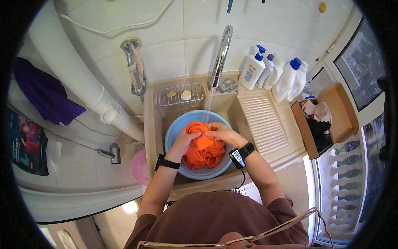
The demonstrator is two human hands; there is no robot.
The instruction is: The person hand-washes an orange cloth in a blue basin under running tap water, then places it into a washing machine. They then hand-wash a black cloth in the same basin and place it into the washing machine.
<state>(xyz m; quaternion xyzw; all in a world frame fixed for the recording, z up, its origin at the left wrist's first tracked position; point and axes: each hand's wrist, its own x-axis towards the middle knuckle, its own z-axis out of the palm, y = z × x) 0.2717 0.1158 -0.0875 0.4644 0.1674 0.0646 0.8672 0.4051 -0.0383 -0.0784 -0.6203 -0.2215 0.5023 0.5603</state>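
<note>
A bundled orange cloth lies in a round light-blue plastic basin, which stands in a beige laundry sink. My left hand pinches the upper left part of the cloth between thumb and fingers. From the right, my right hand grips its upper edge, close to the left thumb. Water runs from a chrome faucet into the basin just behind the cloth. The lower part of the cloth spreads over the basin's bottom, and several fingertips are hidden in its folds.
A wire soap rack holds pieces of soap behind the basin. Right of the basin is a ribbed washboard surface, with several white detergent bottles behind it. An open cardboard box holds garments. A pink basin is left of the sink.
</note>
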